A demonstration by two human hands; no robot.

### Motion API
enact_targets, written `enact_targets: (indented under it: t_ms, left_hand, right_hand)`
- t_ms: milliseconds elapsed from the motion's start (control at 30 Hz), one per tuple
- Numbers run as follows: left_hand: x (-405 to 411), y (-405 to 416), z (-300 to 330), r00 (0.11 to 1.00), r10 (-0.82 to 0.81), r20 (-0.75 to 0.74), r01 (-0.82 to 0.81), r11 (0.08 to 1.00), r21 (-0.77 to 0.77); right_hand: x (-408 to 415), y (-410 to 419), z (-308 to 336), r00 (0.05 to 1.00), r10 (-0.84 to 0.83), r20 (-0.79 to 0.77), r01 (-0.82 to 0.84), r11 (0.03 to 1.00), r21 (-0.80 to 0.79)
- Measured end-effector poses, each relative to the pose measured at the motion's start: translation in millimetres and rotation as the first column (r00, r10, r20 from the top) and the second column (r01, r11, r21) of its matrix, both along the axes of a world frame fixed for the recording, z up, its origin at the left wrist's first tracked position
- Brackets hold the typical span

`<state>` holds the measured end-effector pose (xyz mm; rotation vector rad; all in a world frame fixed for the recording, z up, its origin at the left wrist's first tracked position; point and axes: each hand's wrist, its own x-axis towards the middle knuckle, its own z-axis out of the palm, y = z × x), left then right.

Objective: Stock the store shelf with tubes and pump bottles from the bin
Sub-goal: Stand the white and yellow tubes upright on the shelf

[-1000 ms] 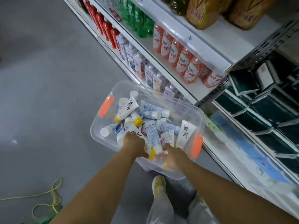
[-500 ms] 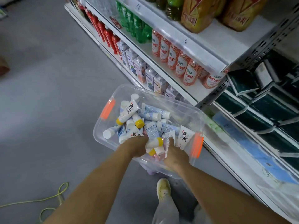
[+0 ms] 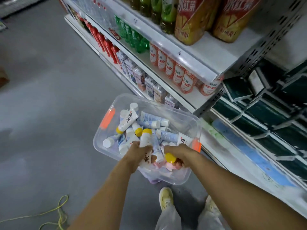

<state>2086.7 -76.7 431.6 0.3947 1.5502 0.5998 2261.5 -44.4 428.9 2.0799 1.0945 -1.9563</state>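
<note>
Currently both of your hands are inside the clear plastic bin, which sits on the grey floor beside the store shelf.

Your left hand is curled round a white tube with a yellow cap. Long axis runs roughly up the frame, cap end pointing away from you toward the shelf, flat crimped end toward your wrist. A second, pale blue tube lies against it, about parallel, also in that grip.

Your right hand is closed over another tube, of which mainly the yellow cap shows; the cap points left, toward your left hand. Body of that tube is hidden, so its axis cannot be read fully.

Loose tubes lie heaped in the bin at mixed angles; one white tube with black lettering slants with its yellow cap down-left.

Shelf holds bottled drinks and small cartons. To the right are dark green boxes. A yellow shoe stands below the bin, a yellow cord lies at lower left.
</note>
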Motion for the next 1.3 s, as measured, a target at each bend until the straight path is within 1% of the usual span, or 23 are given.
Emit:
enact_targets:
  t_ms: [67,133,233,333,467,567,700,767,800,833,900,967,1067,1300]
  left_hand:
    - [4,-5,12,0.985,0.116,0.131,-0.117,0.993,0.004]
    - [8,-7,27,0.961,0.171,0.216,-0.180,0.984,0.018]
    - [18,-4,50,0.939,0.205,0.276,-0.231,0.971,0.066]
    - [32,7,77,0.939,0.185,0.289,-0.235,0.961,0.147]
    - [56,24,110,0.920,0.215,0.327,-0.288,0.938,0.192]
    - [77,35,137,0.901,0.200,0.386,-0.305,0.923,0.234]
    - [104,45,165,0.916,0.186,0.357,-0.287,0.923,0.257]
    - [118,47,175,0.909,0.176,0.378,-0.292,0.916,0.276]
    - [126,48,179,0.904,0.170,0.391,-0.298,0.908,0.294]
    - [134,48,184,0.901,0.161,0.402,-0.299,0.903,0.309]
    - [151,49,193,0.899,0.138,0.415,-0.291,0.898,0.331]
    - [168,51,203,0.900,0.091,0.427,-0.255,0.903,0.347]
    - [195,53,223,0.909,0.007,0.416,-0.184,0.903,0.389]
    - [269,58,258,0.910,-0.149,0.387,-0.086,0.844,0.529]
  right_hand:
    - [12,5,17,0.990,-0.113,-0.084,0.109,0.993,-0.052]
    - [26,9,35,0.967,-0.204,-0.156,0.192,0.978,-0.086]
    - [45,13,61,0.909,-0.297,-0.294,0.265,0.953,-0.144]
    - [60,18,89,0.826,-0.380,-0.415,0.338,0.925,-0.175]
    - [79,16,127,0.697,-0.386,-0.604,0.355,0.918,-0.176]
    - [96,12,151,0.605,-0.370,-0.706,0.368,0.915,-0.164]
    - [117,4,175,0.565,-0.368,-0.739,0.430,0.895,-0.117]
    - [127,-3,187,0.577,-0.355,-0.736,0.449,0.890,-0.078]
    - [131,-7,194,0.606,-0.334,-0.722,0.451,0.892,-0.034]
    - [134,-11,200,0.651,-0.302,-0.697,0.449,0.893,0.032]
    - [141,-18,208,0.758,-0.215,-0.616,0.427,0.877,0.220]
    - [149,-21,213,0.825,-0.132,-0.550,0.388,0.840,0.379]
    - [169,-25,224,0.849,-0.121,-0.515,0.400,0.785,0.474]
    - [235,-31,265,0.867,-0.164,-0.471,0.441,0.694,0.569]
